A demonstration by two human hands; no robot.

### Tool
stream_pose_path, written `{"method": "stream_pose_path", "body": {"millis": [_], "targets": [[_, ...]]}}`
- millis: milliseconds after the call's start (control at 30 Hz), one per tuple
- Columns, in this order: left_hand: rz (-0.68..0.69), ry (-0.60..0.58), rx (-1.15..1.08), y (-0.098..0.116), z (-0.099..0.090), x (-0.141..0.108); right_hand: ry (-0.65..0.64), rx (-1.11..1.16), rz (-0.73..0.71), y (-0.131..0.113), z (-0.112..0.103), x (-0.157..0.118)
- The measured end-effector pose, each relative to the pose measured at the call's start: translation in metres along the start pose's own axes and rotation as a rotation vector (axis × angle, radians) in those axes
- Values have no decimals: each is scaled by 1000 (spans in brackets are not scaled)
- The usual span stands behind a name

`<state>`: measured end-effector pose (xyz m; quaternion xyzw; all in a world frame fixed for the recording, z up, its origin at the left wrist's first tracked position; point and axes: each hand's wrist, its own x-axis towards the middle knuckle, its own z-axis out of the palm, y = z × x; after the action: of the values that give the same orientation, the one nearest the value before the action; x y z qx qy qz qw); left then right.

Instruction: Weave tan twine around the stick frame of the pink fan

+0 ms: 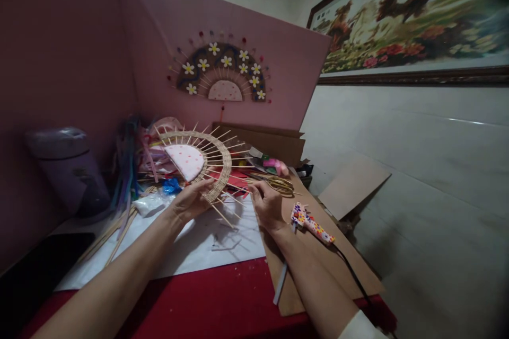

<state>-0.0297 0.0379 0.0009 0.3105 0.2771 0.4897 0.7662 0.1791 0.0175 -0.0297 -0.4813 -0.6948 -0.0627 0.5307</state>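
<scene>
My left hand [193,199] grips the lower rim of a half-round fan frame [225,161], holding it tilted above the table. Thin wooden sticks radiate from the frame through a band of woven tan cord, around a white half-disc with pink dots [186,161]. To the right of it, my right hand [267,202] is closed in a pinch close to the stick ends. Whatever lies between those fingertips is too small to make out. Just beyond this hand lie gold-handled scissors [281,185]. A flower-patterned glue gun [312,224] rests on brown board beside the right wrist.
White paper [191,259] covers part of the red tablecloth [207,302]. A purple lidded container [73,175] stands left, near ribbons [126,169] and a blue crumpled piece [171,186]. The brown board [330,270] carries a pale strip [280,283]. A finished-looking flowered fan [220,66] hangs on the pink panel.
</scene>
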Motion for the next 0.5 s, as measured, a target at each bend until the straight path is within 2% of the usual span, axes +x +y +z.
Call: {"method": "stream_pose_path", "body": {"millis": [167, 500], "targets": [[13, -48, 44, -3, -13, -6, -15, -35, -35, 1, 3, -3], [43, -76, 11, -4, -18, -8, -26, -20, -24, 0, 2, -6]]}}
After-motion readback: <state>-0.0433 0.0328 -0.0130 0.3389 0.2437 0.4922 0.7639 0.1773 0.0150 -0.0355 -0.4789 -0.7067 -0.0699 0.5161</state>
